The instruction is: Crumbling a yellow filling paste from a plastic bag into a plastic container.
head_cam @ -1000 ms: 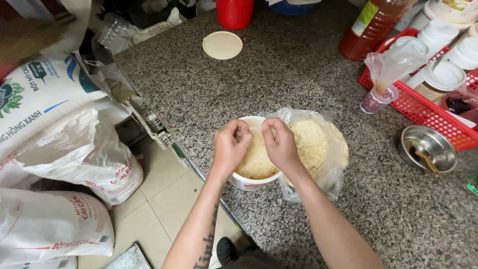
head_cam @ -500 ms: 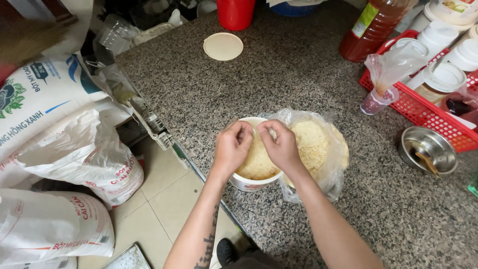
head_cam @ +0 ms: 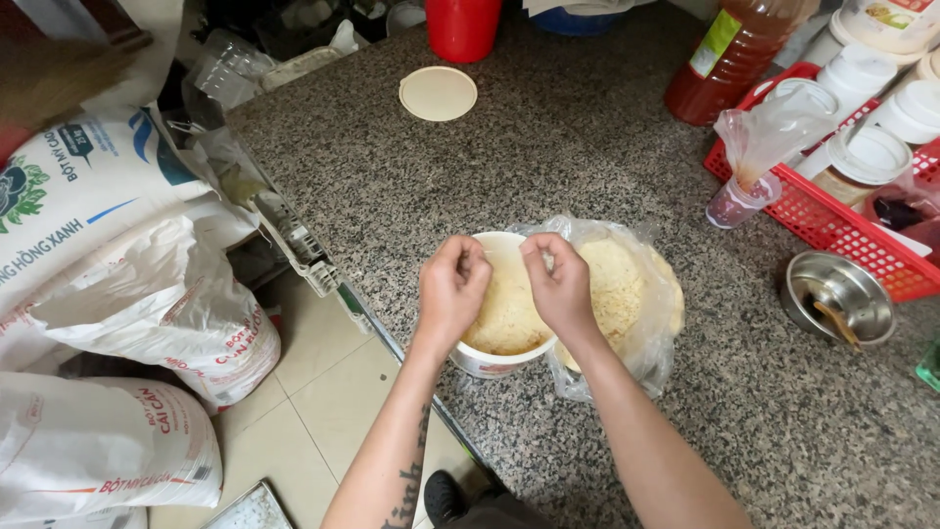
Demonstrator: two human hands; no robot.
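A white round tub [head_cam: 490, 360] filled with pale yellow crumbs stands at the near edge of a speckled granite counter [head_cam: 587, 147]. A clear plastic bag [head_cam: 636, 304] holding more of the same crumbs lies against its right side. My left hand [head_cam: 452, 286] hovers over the tub's left rim with the fingers pinched together. My right hand [head_cam: 556, 284] is over the tub's right rim, pinching the thin edge of the bag. The two hands are a small gap apart.
A round cream lid [head_cam: 438, 93] lies at the back by a red cup [head_cam: 462, 27]. A red basket [head_cam: 842, 220] with white-lidded jars stands right, beside a bottle of reddish liquid [head_cam: 729, 59] and a steel bowl [head_cam: 837, 294]. White sacks [head_cam: 108, 294] sit on the floor left.
My hands have drawn slightly apart over the tub, and the bag's edge has opened a little between them.
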